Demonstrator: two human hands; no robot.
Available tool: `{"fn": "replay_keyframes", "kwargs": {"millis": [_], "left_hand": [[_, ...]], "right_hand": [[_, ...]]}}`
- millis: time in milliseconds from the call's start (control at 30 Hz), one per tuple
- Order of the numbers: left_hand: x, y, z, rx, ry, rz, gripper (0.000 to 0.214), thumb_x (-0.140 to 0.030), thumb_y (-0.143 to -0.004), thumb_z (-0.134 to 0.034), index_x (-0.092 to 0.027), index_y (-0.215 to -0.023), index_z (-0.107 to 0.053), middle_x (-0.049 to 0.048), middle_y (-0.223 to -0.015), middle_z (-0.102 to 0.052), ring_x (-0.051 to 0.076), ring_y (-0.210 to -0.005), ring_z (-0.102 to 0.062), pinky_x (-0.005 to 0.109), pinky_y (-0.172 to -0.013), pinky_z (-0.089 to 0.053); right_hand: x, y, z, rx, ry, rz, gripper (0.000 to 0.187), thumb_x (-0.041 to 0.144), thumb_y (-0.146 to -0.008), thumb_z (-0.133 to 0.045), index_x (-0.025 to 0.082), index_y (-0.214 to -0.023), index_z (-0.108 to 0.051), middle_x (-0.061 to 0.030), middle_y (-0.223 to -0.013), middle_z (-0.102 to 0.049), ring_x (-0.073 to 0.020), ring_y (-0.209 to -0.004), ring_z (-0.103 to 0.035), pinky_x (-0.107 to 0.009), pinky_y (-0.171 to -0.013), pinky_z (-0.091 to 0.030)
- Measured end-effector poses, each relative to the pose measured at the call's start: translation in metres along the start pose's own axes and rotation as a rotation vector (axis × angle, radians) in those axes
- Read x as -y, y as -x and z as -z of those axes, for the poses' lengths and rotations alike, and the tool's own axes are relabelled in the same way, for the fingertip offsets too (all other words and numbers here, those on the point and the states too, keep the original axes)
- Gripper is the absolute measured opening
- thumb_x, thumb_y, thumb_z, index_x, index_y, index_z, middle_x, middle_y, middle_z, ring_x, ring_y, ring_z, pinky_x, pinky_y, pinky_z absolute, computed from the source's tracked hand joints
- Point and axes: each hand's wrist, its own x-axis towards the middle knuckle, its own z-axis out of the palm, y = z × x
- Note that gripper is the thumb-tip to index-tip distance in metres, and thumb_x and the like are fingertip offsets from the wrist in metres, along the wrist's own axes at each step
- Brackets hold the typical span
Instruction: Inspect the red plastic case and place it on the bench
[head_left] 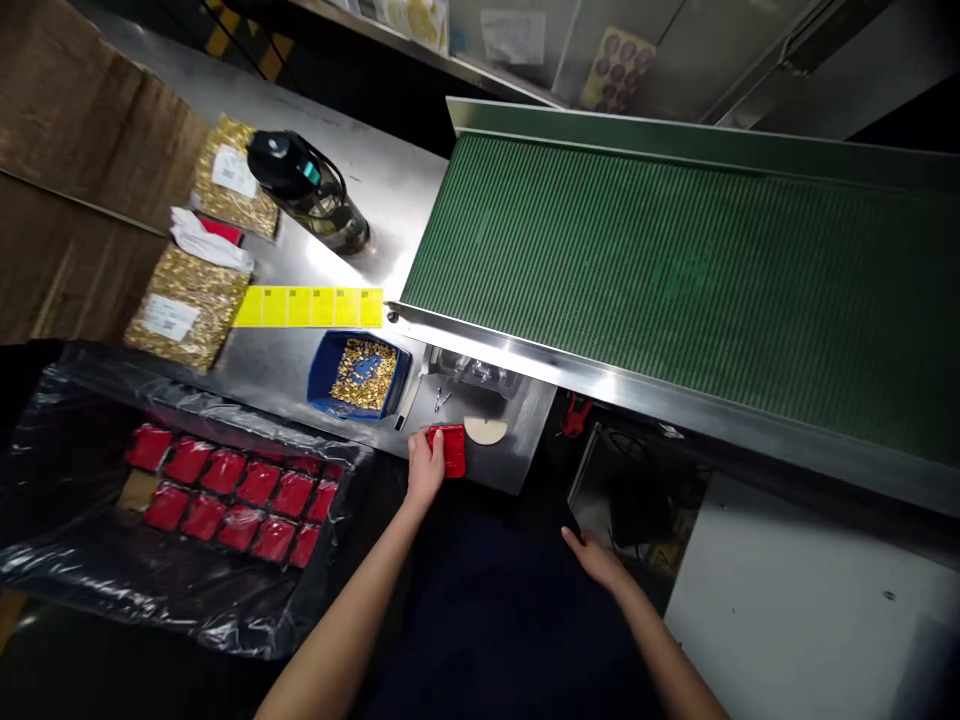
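Observation:
My left hand (pixel 426 468) is closed on a flat red square piece (pixel 454 451) at the front edge of the metal table, thumb on top; its other fingers are partly hidden. My right hand (pixel 596 560) hangs over the dark gap right of the table, fingers loosely extended and holding nothing. Beside the red piece lies a cream half-round disc (pixel 486 431). Behind it are small metal bits (pixel 441 401) and a clear plastic tray (pixel 480 370). Small gold-coloured parts fill much of a blue bin (pixel 319 375). A slim cutter-like tool (pixel 409 400) rests against the bin's right side.
A green conveyor belt (pixel 637 260) with a metal rail runs to the right. Leftward stand a dark bottle (pixel 311 190), bags of gold-coloured parts (pixel 191 300) (pixel 232 185), and a yellow label strip (pixel 311 307). A black-lined box (pixel 150 585) holds several red packs (pixel 259 483).

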Motion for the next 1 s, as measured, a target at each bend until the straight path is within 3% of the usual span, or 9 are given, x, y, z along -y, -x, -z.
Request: {"fn": "replay_keyframes", "kwargs": {"millis": [167,367,500,600,700,767,833,900,1000], "left_hand": [[0.003,-0.001,-0.003,-0.051,-0.084,-0.095,0.04,-0.04,-0.098,-0.064,-0.014,-0.127,-0.059,0.0133,-0.131,-0.057,0.032,-0.128,-0.052,0.058,-0.114,-0.038],[0.008,-0.014,-0.008,-0.115,-0.066,-0.072,0.023,-0.03,-0.098,-0.064,-0.013,-0.114,-0.062,0.0088,-0.114,-0.063,0.022,-0.1,-0.063,0.045,-0.096,-0.054],[-0.008,-0.013,-0.006,-0.219,-0.033,-0.026,0.026,-0.033,-0.097,-0.066,-0.013,-0.111,-0.06,0.0054,-0.098,-0.064,0.019,-0.086,-0.064,0.039,-0.084,-0.056],[-0.026,0.032,0.004,-0.381,-0.046,-0.071,0.036,-0.04,-0.098,-0.061,-0.013,-0.121,-0.053,0.0096,-0.11,-0.061,0.022,-0.099,-0.062,0.04,-0.095,-0.052],[-0.036,0.116,-0.006,-0.462,-0.106,-0.147,0.04,-0.049,-0.103,-0.045,-0.018,-0.128,-0.047,0.0122,-0.127,-0.052,0.026,-0.117,-0.053,0.043,-0.107,-0.043],[-0.031,0.168,-0.032,-0.309,-0.147,-0.175,0.036,-0.052,-0.102,-0.043,-0.02,-0.116,-0.054,0.0109,-0.118,-0.057,0.028,-0.115,-0.055,0.042,-0.107,-0.043],[-0.017,0.199,-0.073,0.021,-0.182,-0.166,0.03,-0.049,-0.099,-0.051,-0.022,-0.1,-0.064,0.0083,-0.105,-0.065,0.026,-0.103,-0.062,0.037,-0.098,-0.049],[0.005,0.201,-0.122,0.363,-0.222,-0.107,0.021,-0.042,-0.091,-0.068,-0.022,-0.094,-0.071,0.0056,-0.098,-0.07,0.023,-0.095,-0.067,0.034,-0.092,-0.052],[0.042,0.163,-0.188,0.657,-0.322,0.077,0.022,-0.036,-0.089,-0.075,-0.015,-0.086,-0.069,0.0037,-0.085,-0.07,0.02,-0.082,-0.068,0.039,-0.087,-0.055]], "right_hand": [[-0.031,0.009,-0.021,0.038,-0.024,-0.056,0.079,0.071,-0.103,-0.028,0.011,-0.149,-0.049,-0.0193,-0.155,-0.05,-0.0287,-0.143,-0.049,-0.049,-0.119,-0.036],[-0.068,0.013,-0.016,0.091,0.027,0.024,0.067,0.067,-0.102,-0.042,0.013,-0.137,-0.061,-0.0165,-0.138,-0.064,-0.0277,-0.131,-0.06,-0.049,-0.115,-0.04],[-0.103,0.001,-0.008,0.098,0.095,0.036,0.062,0.066,-0.098,-0.052,0.013,-0.126,-0.067,-0.0158,-0.128,-0.069,-0.0278,-0.122,-0.064,-0.049,-0.11,-0.044],[-0.13,-0.018,-0.001,0.058,0.126,0.031,0.056,0.062,-0.099,-0.056,0.013,-0.123,-0.067,-0.0145,-0.126,-0.069,-0.027,-0.119,-0.065,-0.05,-0.108,-0.046],[-0.144,-0.05,0.005,-0.046,0.107,0.035,0.053,0.059,-0.104,-0.048,0.013,-0.128,-0.062,-0.0141,-0.129,-0.066,-0.0271,-0.121,-0.062,-0.05,-0.106,-0.047],[-0.144,-0.074,0.005,-0.116,0.068,0.034,0.051,0.056,-0.106,-0.043,0.015,-0.133,-0.059,-0.0138,-0.134,-0.062,-0.027,-0.123,-0.06,-0.05,-0.106,-0.047],[-0.139,-0.097,-0.001,-0.156,0.026,0.013,0.05,0.054,-0.106,-0.044,0.017,-0.138,-0.055,-0.0134,-0.139,-0.058,-0.0275,-0.125,-0.058,-0.051,-0.106,-0.047],[-0.133,-0.116,-0.011,-0.156,-0.007,-0.033,0.052,0.054,-0.105,-0.046,0.017,-0.141,-0.052,-0.0138,-0.137,-0.059,-0.0279,-0.123,-0.06,-0.052,-0.105,-0.049],[-0.131,-0.136,-0.031,-0.119,-0.056,-0.099,0.057,0.058,-0.105,-0.044,0.013,-0.14,-0.053,-0.0147,-0.128,-0.065,-0.0266,-0.114,-0.066,-0.049,-0.099,-0.053]]}}
